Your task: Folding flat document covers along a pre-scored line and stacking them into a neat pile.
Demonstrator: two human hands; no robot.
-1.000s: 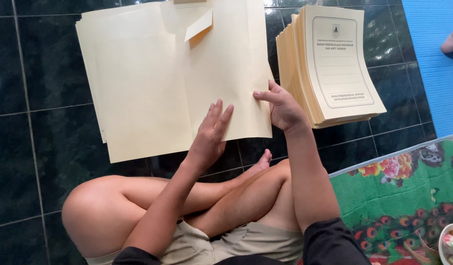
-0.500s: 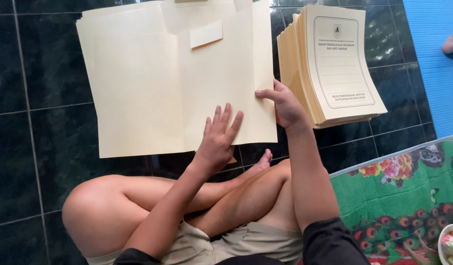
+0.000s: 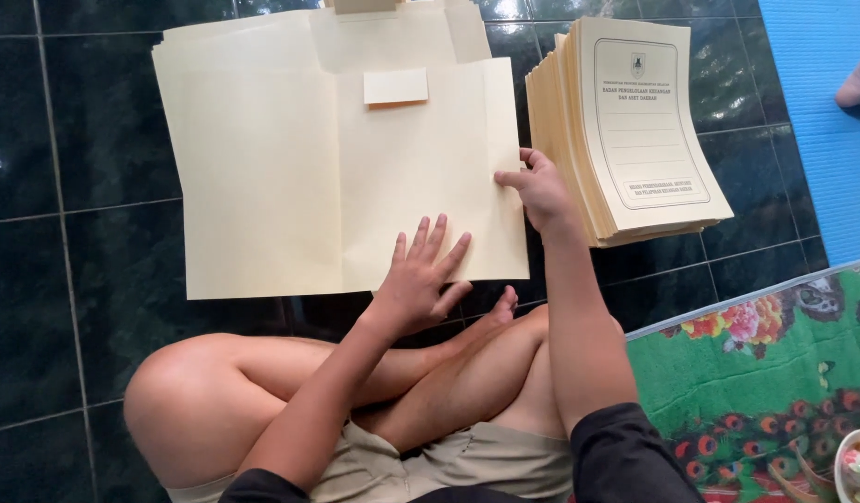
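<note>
A cream paper folder (image 3: 262,168) lies unfolded on the dark tiled floor in front of my crossed legs. My left hand (image 3: 420,275) presses flat, fingers spread, on the folder's lower right panel. My right hand (image 3: 540,186) pinches the right edge of that same panel. A small cream tab (image 3: 395,86) sits near the folder's top. Just right of my right hand stands a thick stack of printed cream folders (image 3: 635,130).
More cream sheets (image 3: 392,14) lie under the folder at the top. A blue mat (image 3: 821,112) lies at the right, with another person's foot (image 3: 858,86) on it. A green flowered rug (image 3: 756,373) is at lower right, with a bowl (image 3: 858,466) at its corner.
The right panel of the folder has been folded down flat. My left hand slid right and down, its fingers spreading; my right hand shifted to the panel's right edge.
</note>
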